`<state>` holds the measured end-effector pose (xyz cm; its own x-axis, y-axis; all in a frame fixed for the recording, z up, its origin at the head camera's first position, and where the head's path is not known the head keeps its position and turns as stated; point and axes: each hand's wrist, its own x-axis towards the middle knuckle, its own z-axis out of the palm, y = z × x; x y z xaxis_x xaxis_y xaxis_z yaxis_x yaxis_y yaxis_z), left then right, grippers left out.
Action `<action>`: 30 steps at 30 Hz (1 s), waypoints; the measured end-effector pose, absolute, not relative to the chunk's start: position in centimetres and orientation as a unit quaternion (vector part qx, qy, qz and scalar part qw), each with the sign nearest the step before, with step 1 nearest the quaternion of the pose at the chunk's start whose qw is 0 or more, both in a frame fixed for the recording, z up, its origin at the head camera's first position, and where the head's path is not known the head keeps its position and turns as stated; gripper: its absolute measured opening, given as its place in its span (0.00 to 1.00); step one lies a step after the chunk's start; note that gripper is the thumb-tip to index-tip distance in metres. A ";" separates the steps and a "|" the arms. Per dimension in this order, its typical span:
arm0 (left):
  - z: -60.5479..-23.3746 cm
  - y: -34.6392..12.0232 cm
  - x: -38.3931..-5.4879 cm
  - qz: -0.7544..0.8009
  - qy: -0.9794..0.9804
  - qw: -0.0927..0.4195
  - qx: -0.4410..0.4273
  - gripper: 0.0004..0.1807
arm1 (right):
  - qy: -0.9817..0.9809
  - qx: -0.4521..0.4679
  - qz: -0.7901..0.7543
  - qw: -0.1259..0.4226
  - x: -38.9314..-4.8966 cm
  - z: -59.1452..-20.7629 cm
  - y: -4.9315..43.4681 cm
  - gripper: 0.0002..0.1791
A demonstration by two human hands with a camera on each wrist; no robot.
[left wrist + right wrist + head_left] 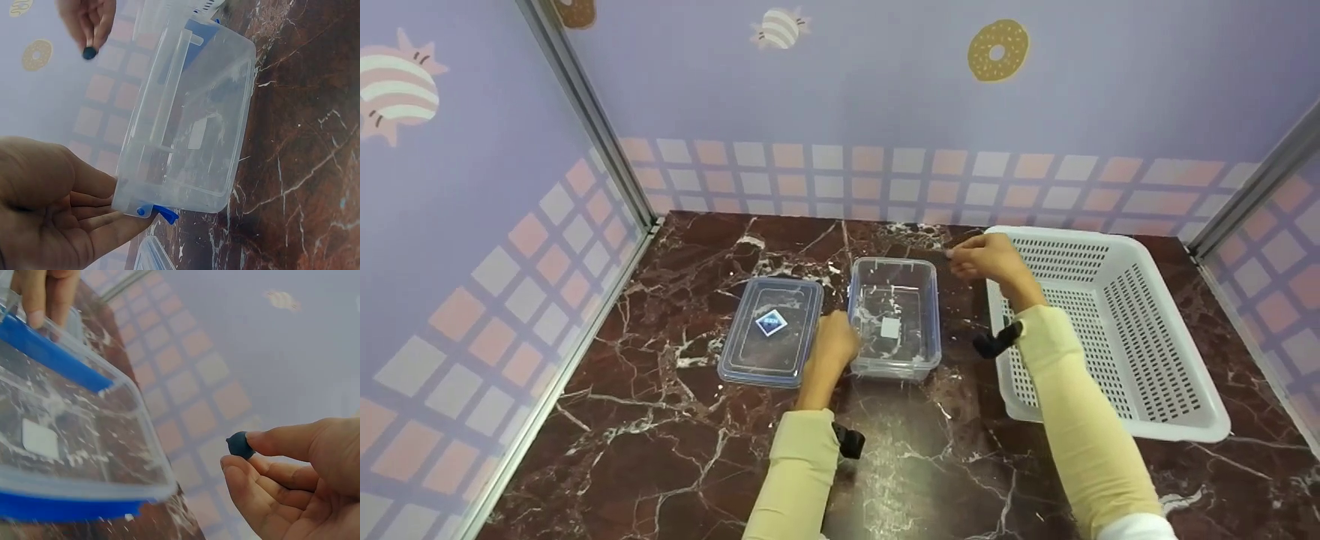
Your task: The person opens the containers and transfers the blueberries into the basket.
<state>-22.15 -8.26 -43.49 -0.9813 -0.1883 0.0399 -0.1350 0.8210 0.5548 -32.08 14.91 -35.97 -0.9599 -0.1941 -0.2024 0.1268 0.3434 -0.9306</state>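
A clear plastic food box (896, 367) with blue side latches stands uncovered on the table, a white label on its bottom. My left hand (832, 341) holds the box's left rim between thumb and fingers, beside a blue latch (166, 214). Behind the box's far right corner, my right hand (986, 262) is raised in the air. Its thumb and fingertips pinch a small dark blue ball (241, 445) with a tiny nub, berry-like in look. That ball (89, 53) also shows in the left wrist view, apart from the box.
Left of the box lies its clear, blue-edged lid (772, 356) with a blue diamond sticker. A large white slotted basket (1181, 322) stands on the right, under my right forearm. The dark red marbled table (660, 450) meets patterned walls at the back and sides.
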 end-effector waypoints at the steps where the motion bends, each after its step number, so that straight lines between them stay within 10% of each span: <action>1: -43.6 -8.3 -22.1 -0.289 -0.953 0.046 0.084 0.08 | 0.806 -0.018 -0.573 0.145 -32.1 -35.9 15.6 0.21; 30: -43.5 -8.4 -22.3 -0.308 -0.947 0.037 0.086 0.09 | 0.827 0.073 -0.351 0.434 -31.3 -42.4 29.9 0.10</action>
